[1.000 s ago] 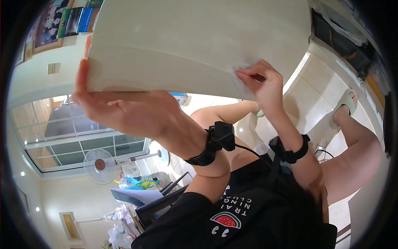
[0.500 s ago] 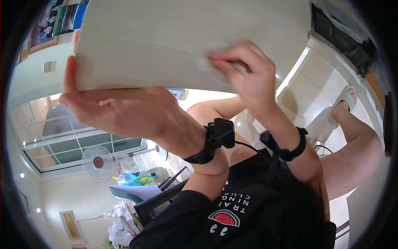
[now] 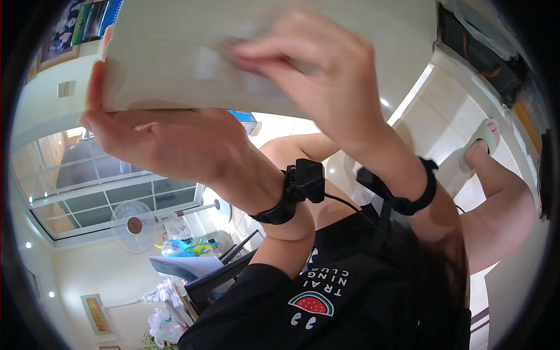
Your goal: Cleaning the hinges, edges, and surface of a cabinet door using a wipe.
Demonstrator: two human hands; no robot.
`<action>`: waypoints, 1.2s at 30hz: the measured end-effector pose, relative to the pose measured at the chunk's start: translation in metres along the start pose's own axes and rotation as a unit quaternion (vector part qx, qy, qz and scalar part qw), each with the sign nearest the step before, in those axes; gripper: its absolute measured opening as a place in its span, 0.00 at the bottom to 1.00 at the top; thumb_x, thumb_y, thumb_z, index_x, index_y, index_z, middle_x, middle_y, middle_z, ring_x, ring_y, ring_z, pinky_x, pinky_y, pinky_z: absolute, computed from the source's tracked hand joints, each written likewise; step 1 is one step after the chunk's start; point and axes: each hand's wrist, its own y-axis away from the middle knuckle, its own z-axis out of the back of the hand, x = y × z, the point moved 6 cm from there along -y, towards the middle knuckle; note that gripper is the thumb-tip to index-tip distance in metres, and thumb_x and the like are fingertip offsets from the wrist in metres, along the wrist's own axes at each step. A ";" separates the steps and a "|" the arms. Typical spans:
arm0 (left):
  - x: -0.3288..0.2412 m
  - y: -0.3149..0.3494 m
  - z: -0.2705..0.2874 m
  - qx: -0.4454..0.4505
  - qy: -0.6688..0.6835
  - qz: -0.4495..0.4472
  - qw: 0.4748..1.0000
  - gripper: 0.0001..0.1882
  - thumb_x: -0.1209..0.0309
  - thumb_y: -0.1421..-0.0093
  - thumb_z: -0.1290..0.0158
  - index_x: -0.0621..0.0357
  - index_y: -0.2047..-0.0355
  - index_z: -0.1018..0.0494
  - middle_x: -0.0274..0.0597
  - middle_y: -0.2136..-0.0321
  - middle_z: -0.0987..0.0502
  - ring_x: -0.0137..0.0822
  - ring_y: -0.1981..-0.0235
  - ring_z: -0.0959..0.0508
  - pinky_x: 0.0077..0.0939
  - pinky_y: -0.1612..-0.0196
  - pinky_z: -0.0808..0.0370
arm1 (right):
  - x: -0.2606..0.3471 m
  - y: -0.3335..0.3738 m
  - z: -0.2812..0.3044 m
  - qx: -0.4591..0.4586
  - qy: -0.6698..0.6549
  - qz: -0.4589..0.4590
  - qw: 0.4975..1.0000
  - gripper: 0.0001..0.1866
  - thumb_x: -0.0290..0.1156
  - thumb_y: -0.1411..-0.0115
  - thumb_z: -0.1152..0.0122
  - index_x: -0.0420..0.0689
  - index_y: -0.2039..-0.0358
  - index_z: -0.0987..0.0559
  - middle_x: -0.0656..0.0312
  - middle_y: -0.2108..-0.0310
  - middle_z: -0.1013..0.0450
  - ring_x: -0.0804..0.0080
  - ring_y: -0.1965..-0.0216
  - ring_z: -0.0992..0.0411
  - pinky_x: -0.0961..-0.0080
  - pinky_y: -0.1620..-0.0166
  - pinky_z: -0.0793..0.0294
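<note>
A large off-white flat-faced thing point(image 3: 157, 70), like a box or board, fills the upper middle. My left hand point(image 3: 169, 143) grips its lower left corner, the palm along the lower edge and the fingertips curled around the left side. Against its face, my right hand point(image 3: 326, 64) is closed in a pinch and smeared by motion. What the pinch holds, if anything, is too blurred to name; a pale smudge shows beside the fingertips. Both wrists wear black bands, and the left one carries a small black device point(image 3: 309, 179) with a cable.
At the lower left stand a white fan point(image 3: 135, 226), a dark chair point(image 3: 219, 283) and several plastic bags point(image 3: 166, 325). A window point(image 3: 111, 207) lies behind them. Dark bags point(image 3: 475, 58) sit at the upper right. My bare legs and a slippered foot point(image 3: 481, 143) show over the tiled floor point(image 3: 443, 111).
My right hand has moved left and upward across the pale face, still pinched. My left hand and the pale thing have shifted slightly up and left in the picture.
</note>
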 end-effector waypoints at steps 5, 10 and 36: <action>0.003 -0.001 -0.001 0.010 -0.057 -0.035 0.998 0.23 0.53 0.37 0.73 0.52 0.59 0.32 0.44 0.60 0.30 0.35 0.56 0.28 0.28 0.60 0.25 | -0.080 0.124 0.074 0.035 0.031 -0.309 0.950 0.08 0.16 0.52 0.38 0.41 0.71 0.18 0.62 0.78 0.27 0.76 0.72 0.27 0.80 0.70 0.28; 0.010 -0.001 0.000 0.023 0.029 -0.016 0.999 0.22 0.52 0.37 0.68 0.55 0.59 0.34 0.47 0.59 0.28 0.40 0.56 0.27 0.32 0.55 0.25 | -0.110 0.161 0.099 0.087 0.049 -0.397 0.913 0.06 0.17 0.49 0.41 0.40 0.71 0.19 0.62 0.72 0.26 0.75 0.68 0.27 0.81 0.64 0.26; 0.053 0.140 0.043 0.253 0.107 0.386 0.881 0.13 0.68 0.38 0.55 0.64 0.57 0.32 0.40 0.60 0.28 0.30 0.61 0.27 0.22 0.57 0.30 | -0.014 0.147 0.113 -0.093 -0.283 -0.585 0.754 0.17 0.29 0.36 0.57 0.41 0.47 0.37 0.58 0.50 0.35 0.68 0.48 0.34 0.69 0.44 0.33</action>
